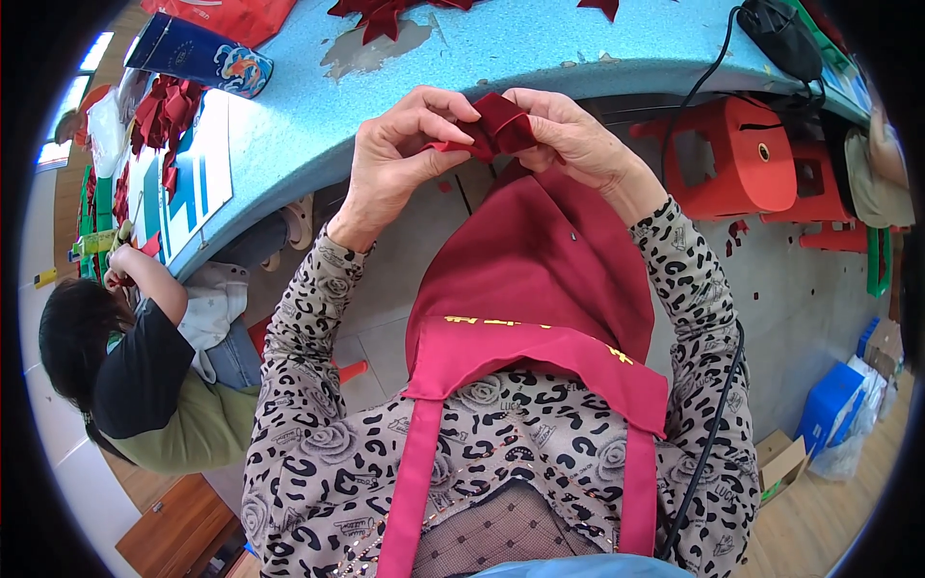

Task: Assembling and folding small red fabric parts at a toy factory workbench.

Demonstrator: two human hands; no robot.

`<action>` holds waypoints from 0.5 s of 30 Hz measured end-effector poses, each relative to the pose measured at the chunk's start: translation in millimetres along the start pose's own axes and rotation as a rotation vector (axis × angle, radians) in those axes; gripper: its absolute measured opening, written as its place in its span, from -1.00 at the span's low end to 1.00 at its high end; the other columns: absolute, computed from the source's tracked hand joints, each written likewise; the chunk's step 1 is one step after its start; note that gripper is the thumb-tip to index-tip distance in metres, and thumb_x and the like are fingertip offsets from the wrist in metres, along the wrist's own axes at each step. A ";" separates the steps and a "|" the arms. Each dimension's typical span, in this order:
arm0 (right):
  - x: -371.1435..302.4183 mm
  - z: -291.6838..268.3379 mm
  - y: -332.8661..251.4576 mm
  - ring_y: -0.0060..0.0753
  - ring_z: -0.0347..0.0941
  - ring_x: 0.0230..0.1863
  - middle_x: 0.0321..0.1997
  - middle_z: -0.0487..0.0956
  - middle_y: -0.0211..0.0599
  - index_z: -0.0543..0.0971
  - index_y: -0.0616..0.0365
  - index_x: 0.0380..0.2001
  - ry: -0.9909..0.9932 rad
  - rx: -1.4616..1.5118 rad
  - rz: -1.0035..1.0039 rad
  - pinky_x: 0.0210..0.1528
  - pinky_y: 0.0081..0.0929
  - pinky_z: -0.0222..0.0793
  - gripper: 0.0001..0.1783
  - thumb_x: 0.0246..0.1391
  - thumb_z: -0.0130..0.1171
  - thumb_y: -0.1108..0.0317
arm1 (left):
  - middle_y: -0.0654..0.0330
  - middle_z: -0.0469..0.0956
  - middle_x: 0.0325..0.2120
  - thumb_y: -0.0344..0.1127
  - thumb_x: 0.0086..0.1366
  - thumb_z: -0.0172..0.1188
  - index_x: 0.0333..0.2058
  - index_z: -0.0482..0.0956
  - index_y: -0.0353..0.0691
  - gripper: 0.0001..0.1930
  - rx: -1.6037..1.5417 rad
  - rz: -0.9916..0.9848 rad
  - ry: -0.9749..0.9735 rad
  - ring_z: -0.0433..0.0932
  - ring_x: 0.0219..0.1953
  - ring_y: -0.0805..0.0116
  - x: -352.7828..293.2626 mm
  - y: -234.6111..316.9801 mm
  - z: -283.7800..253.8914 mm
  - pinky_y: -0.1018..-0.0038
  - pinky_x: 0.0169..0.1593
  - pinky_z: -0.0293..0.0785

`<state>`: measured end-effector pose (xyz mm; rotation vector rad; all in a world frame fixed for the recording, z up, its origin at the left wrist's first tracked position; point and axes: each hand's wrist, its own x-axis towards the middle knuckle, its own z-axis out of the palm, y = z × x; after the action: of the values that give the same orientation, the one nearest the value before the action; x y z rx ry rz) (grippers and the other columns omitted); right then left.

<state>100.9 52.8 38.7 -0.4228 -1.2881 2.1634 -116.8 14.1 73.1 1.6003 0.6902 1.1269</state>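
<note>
A dark red velvet ribbon bow [503, 122] is held between my two hands, just off the table's near edge and above my lap. My left hand [409, 135] pinches the bow's left end between thumb and fingers. On its other side, my right hand [570, 137] grips the folded loop with thumb and forefinger. The fingers partly cover the ribbon, so its full shape is hidden. Below it hangs the dark red apron [530, 260] that I wear.
The blue table [318, 106] curves across the front, with red bows [381, 17] at its far side. A dark blue tumbler [202, 56] lies at the left. Red stools [732, 159] stand to the right, near a black cable [708, 72]. A co-worker [145, 376] sits at the left.
</note>
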 end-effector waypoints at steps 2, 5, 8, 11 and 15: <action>2.9 2.9 -1.0 -0.80 -0.02 -0.64 -0.55 0.30 -0.65 0.41 0.13 -0.17 -0.011 0.040 0.014 -0.61 -0.79 -0.11 -0.62 0.10 0.09 0.07 | 0.20 0.46 -0.20 -0.62 0.04 0.20 -0.40 0.59 -0.28 -0.87 0.002 0.000 0.031 0.45 -0.17 0.50 -2.2 2.9 -2.6 0.61 -0.12 0.42; 9.1 9.4 -2.9 -0.81 -0.03 -0.64 -0.55 0.30 -0.65 0.41 0.16 -0.12 -0.034 0.119 0.043 -0.62 -0.80 -0.11 -0.59 0.10 0.11 0.09 | 0.20 0.45 -0.19 -0.63 0.05 0.19 -0.40 0.58 -0.30 -0.87 0.023 0.023 0.067 0.45 -0.18 0.49 -5.4 8.8 -6.9 0.60 -0.12 0.42; 15.9 20.2 -5.7 -0.83 -0.07 -0.66 -0.62 0.20 -0.68 0.42 0.15 -0.19 -0.046 0.192 0.061 -0.66 -0.79 -0.17 -0.71 0.18 0.01 0.16 | 0.19 0.45 -0.19 -0.63 0.06 0.18 -0.40 0.56 -0.33 -0.88 0.061 0.068 0.106 0.46 -0.19 0.49 -7.4 15.4 -12.3 0.60 -0.12 0.42; 21.8 26.3 -4.9 -0.82 -0.05 -0.64 -0.56 0.26 -0.65 0.38 0.21 -0.08 -0.071 0.237 0.079 -0.64 -0.80 -0.13 -0.57 0.11 0.09 0.13 | 0.18 0.44 -0.18 -0.65 0.08 0.15 -0.39 0.52 -0.39 -0.90 -0.386 -0.181 0.285 0.47 -0.23 0.48 -9.4 22.6 -18.8 0.61 -0.15 0.43; 34.4 41.3 -2.5 -0.82 -0.04 -0.63 -0.53 0.28 -0.64 0.36 0.24 -0.02 -0.066 0.266 0.064 -0.64 -0.80 -0.13 -0.48 0.07 0.14 0.10 | 0.17 0.43 -0.17 -0.65 0.09 0.14 -0.39 0.47 -0.39 -0.91 -0.311 -0.110 0.439 0.47 -0.25 0.49 -16.0 27.6 -17.2 0.62 -0.18 0.43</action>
<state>52.6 46.6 61.7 -0.2899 -1.0128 2.3790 -141.5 -1.4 94.6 1.0489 0.8272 1.4423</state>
